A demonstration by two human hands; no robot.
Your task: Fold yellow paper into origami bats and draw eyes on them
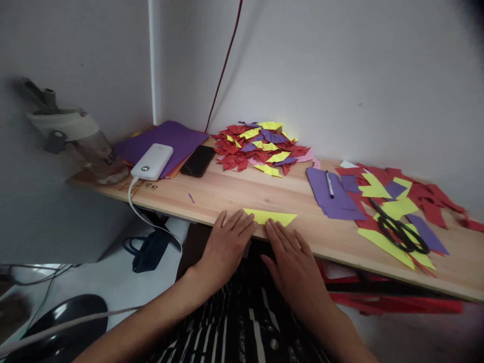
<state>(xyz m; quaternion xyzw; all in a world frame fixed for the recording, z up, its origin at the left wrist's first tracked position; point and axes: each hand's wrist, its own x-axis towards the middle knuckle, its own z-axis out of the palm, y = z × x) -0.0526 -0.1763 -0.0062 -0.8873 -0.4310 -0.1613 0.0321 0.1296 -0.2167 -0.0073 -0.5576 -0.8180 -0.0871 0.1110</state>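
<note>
A folded strip of yellow paper (278,217) lies flat on the wooden table (227,194) near its front edge. My left hand (229,242) rests with its stretched fingers on the paper's left part. On its lower middle press the fingertips of my right hand (291,254), the fingers extended and the thumb apart. Both hands lie flat and grip nothing. Parts of the paper under the fingertips are hidden.
Folded paper pieces (260,146) are heaped at the back. Rightward lie purple sheets (333,194) with a marker (329,184), paper scraps (404,206) and black scissors (403,234). Leftward are a phone (198,160), a cabled power bank (153,161), purple paper (177,133) and a bottle (91,146).
</note>
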